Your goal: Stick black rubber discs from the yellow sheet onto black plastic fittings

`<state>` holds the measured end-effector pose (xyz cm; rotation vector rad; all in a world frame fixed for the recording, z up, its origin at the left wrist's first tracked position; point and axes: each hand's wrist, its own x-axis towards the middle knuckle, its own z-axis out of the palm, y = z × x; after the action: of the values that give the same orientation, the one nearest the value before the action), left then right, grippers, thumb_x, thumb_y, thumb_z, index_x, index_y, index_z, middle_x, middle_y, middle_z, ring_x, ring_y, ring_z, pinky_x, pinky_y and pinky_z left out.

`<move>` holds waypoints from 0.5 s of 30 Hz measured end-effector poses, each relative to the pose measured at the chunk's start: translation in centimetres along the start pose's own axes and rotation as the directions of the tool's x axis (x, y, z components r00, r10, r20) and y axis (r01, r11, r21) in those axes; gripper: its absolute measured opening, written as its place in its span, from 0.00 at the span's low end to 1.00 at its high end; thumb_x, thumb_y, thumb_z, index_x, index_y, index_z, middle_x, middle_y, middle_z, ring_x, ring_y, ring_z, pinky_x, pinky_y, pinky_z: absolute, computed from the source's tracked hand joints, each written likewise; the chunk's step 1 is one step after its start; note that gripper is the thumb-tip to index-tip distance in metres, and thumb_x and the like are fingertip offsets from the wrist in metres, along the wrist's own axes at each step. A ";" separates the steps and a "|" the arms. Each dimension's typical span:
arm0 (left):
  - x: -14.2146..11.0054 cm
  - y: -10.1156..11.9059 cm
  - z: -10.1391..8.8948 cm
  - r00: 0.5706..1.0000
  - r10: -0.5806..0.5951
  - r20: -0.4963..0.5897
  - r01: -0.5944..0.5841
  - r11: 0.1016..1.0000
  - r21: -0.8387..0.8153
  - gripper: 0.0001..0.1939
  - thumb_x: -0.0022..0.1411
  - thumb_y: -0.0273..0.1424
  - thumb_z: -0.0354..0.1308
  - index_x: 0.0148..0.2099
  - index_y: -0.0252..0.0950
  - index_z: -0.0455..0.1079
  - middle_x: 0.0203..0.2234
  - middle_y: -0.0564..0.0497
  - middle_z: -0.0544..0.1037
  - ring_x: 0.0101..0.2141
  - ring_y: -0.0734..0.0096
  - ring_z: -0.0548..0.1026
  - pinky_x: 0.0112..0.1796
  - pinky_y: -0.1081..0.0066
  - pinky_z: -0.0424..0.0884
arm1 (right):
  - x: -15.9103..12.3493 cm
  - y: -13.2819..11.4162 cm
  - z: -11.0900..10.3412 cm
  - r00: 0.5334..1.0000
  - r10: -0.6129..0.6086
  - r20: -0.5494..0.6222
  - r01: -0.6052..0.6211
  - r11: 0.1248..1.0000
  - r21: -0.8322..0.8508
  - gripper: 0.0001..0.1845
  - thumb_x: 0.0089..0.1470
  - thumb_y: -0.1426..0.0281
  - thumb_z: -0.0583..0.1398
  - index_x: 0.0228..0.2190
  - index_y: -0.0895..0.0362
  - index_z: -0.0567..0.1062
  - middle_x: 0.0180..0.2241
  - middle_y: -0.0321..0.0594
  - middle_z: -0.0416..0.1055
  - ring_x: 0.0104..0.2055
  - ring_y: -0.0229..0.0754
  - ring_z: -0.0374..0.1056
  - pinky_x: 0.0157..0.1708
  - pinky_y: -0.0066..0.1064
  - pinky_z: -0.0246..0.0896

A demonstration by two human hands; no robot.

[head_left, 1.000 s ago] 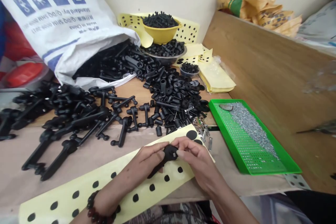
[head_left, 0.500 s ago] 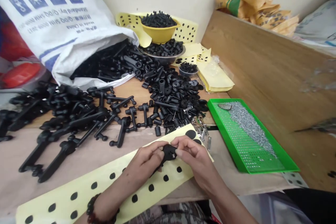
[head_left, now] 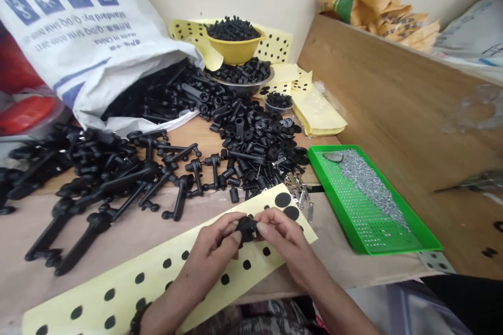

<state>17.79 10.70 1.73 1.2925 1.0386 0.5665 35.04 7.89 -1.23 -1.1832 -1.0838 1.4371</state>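
Between my two hands is a round black plastic part (head_left: 247, 230) with a small metallic glint near its right side. My left hand (head_left: 214, 243) pinches its left edge between thumb and fingers. My right hand (head_left: 281, 235) grips the right edge, its thumb and index finger pressed on the part. Both hands are above a long yellow sheet (head_left: 129, 301) with rows of black dots, which lies slanted across the table edge. Larger black round stickers (head_left: 282, 199) show on the sheet just beyond my right hand. My fingers hide some of the part.
Black crank handles (head_left: 92, 227) lie at the left, below a white sack (head_left: 129, 63) spilling black parts. Loose black parts (head_left: 255, 141) and metal clips (head_left: 302, 194) lie ahead. A green tray (head_left: 353, 241) of small metal pieces stands right, beside a wooden board (head_left: 377, 89). Behind is a yellow bowl (head_left: 231, 49).
The view has shifted slightly. Both hands still hold the round black part, which now sits tilted a little differently between the fingers.
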 end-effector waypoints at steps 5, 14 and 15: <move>-0.4 0.1 0.4 0.997 -0.078 -0.019 0.073 0.977 -0.201 0.20 0.56 0.40 0.59 0.47 0.34 0.67 0.30 0.50 0.74 0.25 0.75 0.64 0.27 0.75 0.62 | -0.6 -0.3 0.6 0.999 -0.006 0.045 0.008 0.999 -0.049 0.16 0.61 0.56 0.51 0.30 0.54 0.66 0.27 0.34 0.65 0.33 0.41 0.63 0.35 0.30 0.57; -3.1 -0.2 1.0 0.979 -0.145 -0.143 0.130 0.985 -0.112 0.15 0.53 0.37 0.61 0.43 0.39 0.67 0.21 0.58 0.68 0.23 0.74 0.65 0.25 0.77 0.62 | -2.0 -0.6 3.2 0.968 -0.138 0.210 0.212 0.896 -0.390 0.09 0.63 0.67 0.46 0.35 0.54 0.63 0.31 0.36 0.64 0.32 0.40 0.62 0.33 0.31 0.57; -4.0 -0.5 0.5 0.976 -0.151 -0.158 0.142 0.988 -0.063 0.15 0.53 0.38 0.61 0.43 0.40 0.67 0.22 0.57 0.70 0.25 0.73 0.66 0.26 0.76 0.63 | -2.2 -0.9 3.3 0.948 -0.160 0.276 0.269 0.867 -0.420 0.07 0.62 0.69 0.47 0.36 0.54 0.63 0.33 0.38 0.65 0.34 0.41 0.63 0.34 0.31 0.58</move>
<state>16.27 7.00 2.42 1.1273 1.2360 0.5894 32.12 5.67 0.40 -1.1782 -1.7330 1.1981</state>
